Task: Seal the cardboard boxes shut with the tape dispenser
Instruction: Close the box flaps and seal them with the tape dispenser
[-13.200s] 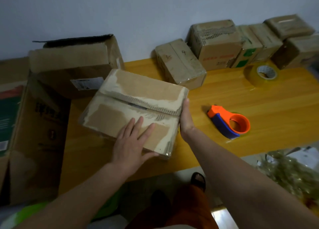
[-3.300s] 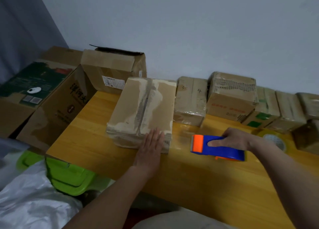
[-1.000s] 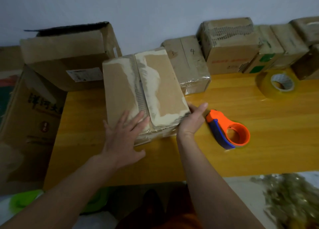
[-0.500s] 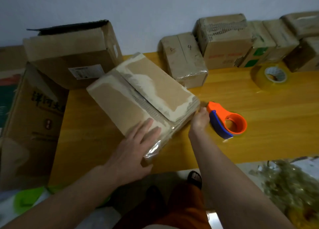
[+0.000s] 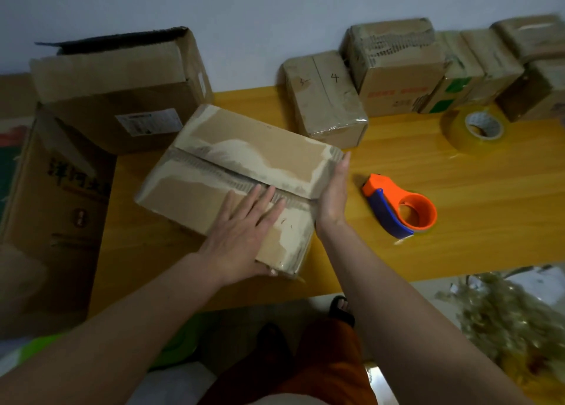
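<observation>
I see the left hand (image 5: 241, 230) lying flat, fingers straight and spread, on the near part of the top of the cardboard box (image 5: 244, 175), while the right hand (image 5: 333, 196) presses its straight fingers against the box's right end; neither hand is curled round anything. The box sits on the wooden table (image 5: 458, 196), turned at an angle, its two top flaps meeting along a ragged seam that runs under the left fingertips. Just right of the box, apart from the right hand, the orange and blue tape dispenser (image 5: 400, 209) lies on its side, untouched. Farther right of the box rests a roll of yellowish tape (image 5: 474, 129). Behind the box a small box marked "4" (image 5: 327, 99) stands, and beyond that a row of taped boxes (image 5: 443, 68) lines the wall. Left of the box a large open carton (image 5: 122, 90) stands at the table's corner, with a printed carton (image 5: 58, 203) below it. Compared with half a second ago, the box has been swung round so its seam runs more nearly side to side, and the right hand has moved from the near corner up along the right end. The box's near right corner looks covered in clear film, though I cannot make it out well. The heap at the lower right (image 5: 513, 328) is blurred, and I cannot tell what it is.
</observation>
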Demonstrator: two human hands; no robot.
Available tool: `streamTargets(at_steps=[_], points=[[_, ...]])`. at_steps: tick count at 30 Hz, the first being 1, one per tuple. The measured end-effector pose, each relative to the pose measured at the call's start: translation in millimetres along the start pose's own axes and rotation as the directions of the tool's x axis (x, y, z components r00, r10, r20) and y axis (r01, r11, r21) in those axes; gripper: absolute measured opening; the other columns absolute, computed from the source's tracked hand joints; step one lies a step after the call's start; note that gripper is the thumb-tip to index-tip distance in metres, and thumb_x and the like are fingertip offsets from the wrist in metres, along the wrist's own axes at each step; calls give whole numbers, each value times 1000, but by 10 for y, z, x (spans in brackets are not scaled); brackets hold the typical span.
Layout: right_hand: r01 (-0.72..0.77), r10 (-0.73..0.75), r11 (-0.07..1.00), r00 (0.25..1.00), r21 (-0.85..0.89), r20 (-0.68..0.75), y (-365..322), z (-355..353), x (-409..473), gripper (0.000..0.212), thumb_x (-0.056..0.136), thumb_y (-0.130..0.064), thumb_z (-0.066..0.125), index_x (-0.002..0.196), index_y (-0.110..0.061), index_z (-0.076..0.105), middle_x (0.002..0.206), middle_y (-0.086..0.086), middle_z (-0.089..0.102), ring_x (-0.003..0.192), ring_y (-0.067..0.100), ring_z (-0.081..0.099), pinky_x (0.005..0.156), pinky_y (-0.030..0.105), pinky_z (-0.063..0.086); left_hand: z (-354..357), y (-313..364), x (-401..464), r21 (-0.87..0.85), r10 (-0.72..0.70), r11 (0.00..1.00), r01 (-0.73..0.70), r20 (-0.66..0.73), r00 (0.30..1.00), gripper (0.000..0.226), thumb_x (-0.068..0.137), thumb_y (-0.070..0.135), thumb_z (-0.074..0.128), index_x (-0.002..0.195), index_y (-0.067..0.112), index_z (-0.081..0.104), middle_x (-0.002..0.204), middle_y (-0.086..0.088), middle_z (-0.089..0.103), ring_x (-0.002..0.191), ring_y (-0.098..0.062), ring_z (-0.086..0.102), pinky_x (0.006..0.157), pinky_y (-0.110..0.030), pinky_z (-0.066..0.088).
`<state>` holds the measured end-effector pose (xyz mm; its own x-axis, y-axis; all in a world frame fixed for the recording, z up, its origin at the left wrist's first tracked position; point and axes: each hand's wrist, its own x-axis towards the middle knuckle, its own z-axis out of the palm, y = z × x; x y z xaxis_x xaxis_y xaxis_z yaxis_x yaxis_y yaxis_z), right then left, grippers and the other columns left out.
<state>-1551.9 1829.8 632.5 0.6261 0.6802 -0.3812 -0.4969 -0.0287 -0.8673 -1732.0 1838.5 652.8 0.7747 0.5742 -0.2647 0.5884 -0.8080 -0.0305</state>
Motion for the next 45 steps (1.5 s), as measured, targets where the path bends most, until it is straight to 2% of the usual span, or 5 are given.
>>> streamTargets(at_steps=[14,25,33,40,45], points=[[153,-27,874,963,-462,268,1,-20,-521,59,102,-45,25,153,-22,6,160,-10,7,138,-7,8,113,16,8,30,188,-27,-48,-200,979,197,-69,977,130,67,85,50,146,16,-28,152,-9,-37,139,-25,-36,115,-55,-13],[-159,358,890,824,-428,439,-75,-91,-205,65,96,-62,13,144,-26,41,143,0,49,132,15,45,114,40,31,7,201,73,-109,-283,955,276,-52,958,130,66,87,44,148,11,-22,155,-11,-30,142,-25,-30,118,-50,-11],[223,-108,841,962,-493,251,26,-250,-571,46,104,-36,30,144,-17,40,144,-8,43,128,-6,36,105,5,25,-27,466,222,-146,-394,912,383,-54,918,132,68,85,48,144,7,-28,154,-14,-31,142,-28,-29,115,-51,-16],[-36,36,998,999,-44,8,170,-151,-424,65,101,-53,17,99,-20,73,106,5,73,101,13,68,84,24,53,-98,498,268,-181,-428,891,416,-36,903,127,74,73,58,147,6,-22,157,-16,-24,144,-30,-23,119,-48,-6],[218,-273,920,953,-327,-133,316,-80,-502,68,92,-59,21,96,-16,74,99,3,74,97,18,67,82,30,53,-90,488,285,-174,-431,892,418,-45,901,126,76,70,59,147,5,-22,157,-16,-24,145,-29,-23,120,-45,-6]])
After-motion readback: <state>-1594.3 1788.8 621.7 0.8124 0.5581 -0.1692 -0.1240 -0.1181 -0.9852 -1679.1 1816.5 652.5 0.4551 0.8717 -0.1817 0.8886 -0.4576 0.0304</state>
